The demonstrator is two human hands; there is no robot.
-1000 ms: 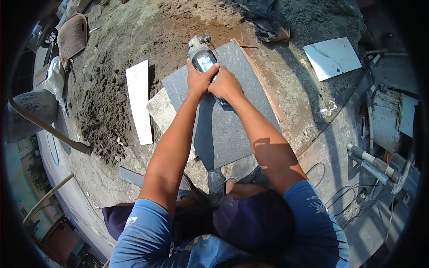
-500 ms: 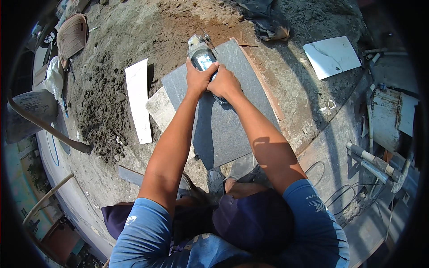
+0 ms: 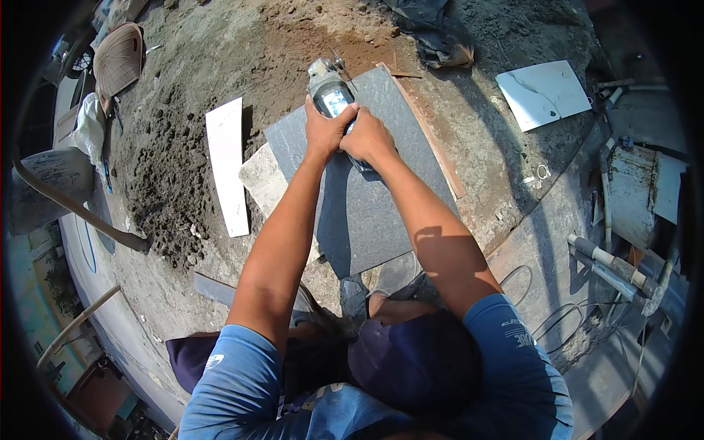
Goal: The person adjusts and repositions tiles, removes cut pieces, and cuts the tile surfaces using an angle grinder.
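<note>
An angle grinder (image 3: pixel 332 95) is held in both my hands over the far part of a dark grey stone-look tile (image 3: pixel 378 213). My left hand (image 3: pixel 324 133) wraps round the left side of its body, and my right hand (image 3: pixel 369 136) grips it from the right, thumbs close together. The grinder's metal head and thin disc (image 3: pixel 339 61) point away from me, near the tile's far edge. A pale slab (image 3: pixel 262 176) shows from under the tile's left side, and a reddish strip (image 3: pixel 429 132) runs along its right edge.
A long white tile offcut (image 3: pixel 228 169) lies left, beside loose soil (image 3: pixel 163 191). Another white tile piece (image 3: pixel 544 95) is at the far right, near a black plastic bag (image 3: pixel 436 33). Pipes (image 3: pixel 612 268) and a cable (image 3: pixel 561 315) lie right. A wooden handle (image 3: pixel 95 220) reaches in from the left.
</note>
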